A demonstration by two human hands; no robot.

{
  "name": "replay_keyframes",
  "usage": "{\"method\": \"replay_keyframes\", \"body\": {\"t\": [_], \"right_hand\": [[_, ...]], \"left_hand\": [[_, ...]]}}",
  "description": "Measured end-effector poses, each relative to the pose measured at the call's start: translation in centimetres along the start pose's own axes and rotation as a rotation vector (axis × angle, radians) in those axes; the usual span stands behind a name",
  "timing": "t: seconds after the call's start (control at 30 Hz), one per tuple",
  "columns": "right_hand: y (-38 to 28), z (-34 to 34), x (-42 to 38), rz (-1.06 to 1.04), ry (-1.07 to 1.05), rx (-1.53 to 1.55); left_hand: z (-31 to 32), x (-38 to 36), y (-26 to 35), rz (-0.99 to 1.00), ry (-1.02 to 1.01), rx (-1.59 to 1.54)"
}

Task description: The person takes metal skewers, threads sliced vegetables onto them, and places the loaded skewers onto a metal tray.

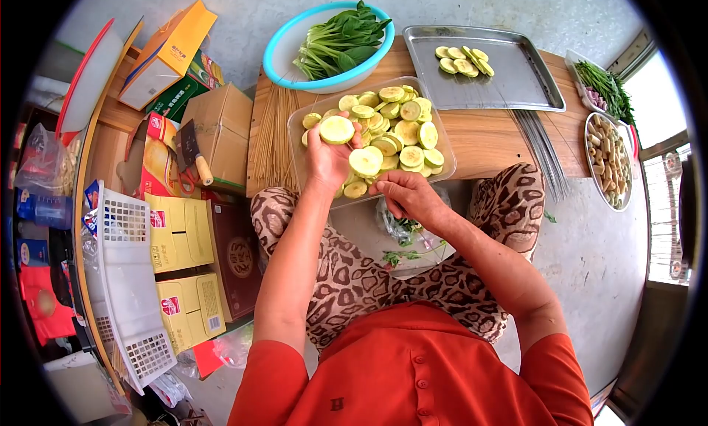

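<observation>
The left hand [328,157] is raised over the clear plastic tray [306,124], fingers curled around a couple of zucchini slices [337,130], one round held up at the fingertips and another [366,162] by the palm. The right hand [405,194] sits just beside it at the tray's near edge, fingers bent downward; whether it grips anything cannot be told. The tray, heaped with more slices, overhangs the near edge of the wooden counter [487,135]. A bundle of bamboo skewers [273,138] lies at the counter's left edge, touching the tray. Behind, a metal tray [516,79] bears a few slices [461,60] in its far left corner, otherwise bare. A blue basin [284,54] of greens occupies the far left corner.
</observation>
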State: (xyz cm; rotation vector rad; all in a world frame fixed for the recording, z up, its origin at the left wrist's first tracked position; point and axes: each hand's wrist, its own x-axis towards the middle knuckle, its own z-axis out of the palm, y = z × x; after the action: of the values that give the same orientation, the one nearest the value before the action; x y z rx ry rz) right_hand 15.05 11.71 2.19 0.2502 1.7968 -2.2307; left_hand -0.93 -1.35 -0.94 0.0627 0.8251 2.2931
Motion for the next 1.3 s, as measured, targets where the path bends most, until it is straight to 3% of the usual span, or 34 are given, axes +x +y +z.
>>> {"method": "replay_keyframes", "body": {"t": [0.37,0.43,0.87,0.97,1.03,1.13,1.3], "right_hand": [[1.0,0.3,0.9,-0.095,0.055,-0.018],[1.1,0.3,1.1,-0.099,0.07,0.005],[1.2,1.0,2.3,-0.136,0.145,0.001],[1.3,1.6,2.7,-0.125,0.147,0.015],[1.2,2.2,2.8,-0.105,0.138,0.045],[2.3,2.5,2.9,-0.131,0.097,0.004],[2.1,2.7,2.7,-0.135,0.116,0.009]], "left_hand": [[0.9,-0.4,-0.6,-0.013,0.024,0.078],[1.2,-0.3,-1.0,-0.011,0.129,0.018],[1.5,-0.1,-0.7,0.007,0.041,0.058],[1.4,0.2,-0.6,0.032,0.053,-0.013],[1.2,0.2,-0.4,0.048,0.177,-0.171],[0.9,0.2,0.1,0.139,0.261,-0.125],[1.1,0.1,-0.2,0.171,0.212,-0.062]]}}
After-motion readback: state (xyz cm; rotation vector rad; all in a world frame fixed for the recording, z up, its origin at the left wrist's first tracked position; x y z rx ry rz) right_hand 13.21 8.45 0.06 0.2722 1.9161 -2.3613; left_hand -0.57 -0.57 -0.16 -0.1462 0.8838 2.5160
